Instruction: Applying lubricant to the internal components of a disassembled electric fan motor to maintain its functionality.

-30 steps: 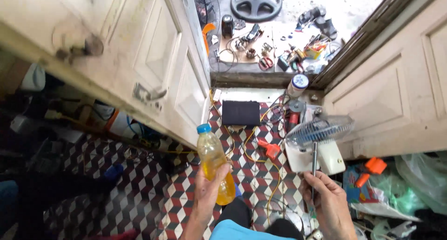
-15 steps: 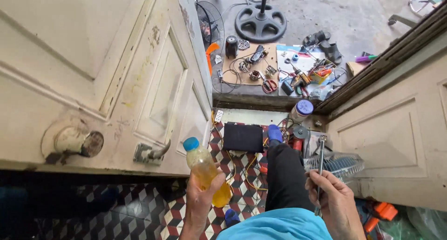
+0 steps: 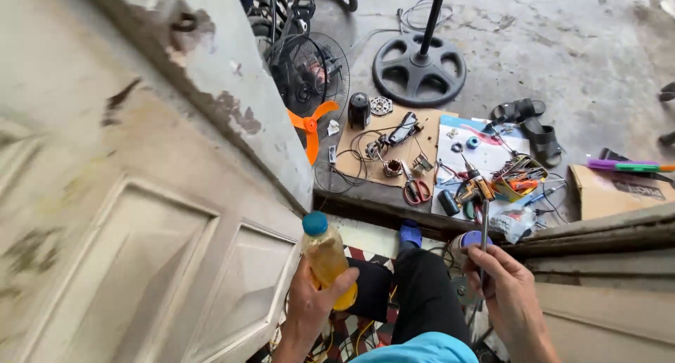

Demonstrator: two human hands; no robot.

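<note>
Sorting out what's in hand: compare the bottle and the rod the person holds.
The bottle is thick, clear plastic with yellow liquid and a blue cap; the rod is thin grey metal. The left hand wraps the bottle; the right hand pinches the rod. Both stand roughly upright.

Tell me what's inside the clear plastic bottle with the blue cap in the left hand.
The clear plastic bottle with the blue cap holds yellow-orange liquid, filling nearly to the neck. The left hand covers its lower part, so the bottom cannot be seen.
</note>
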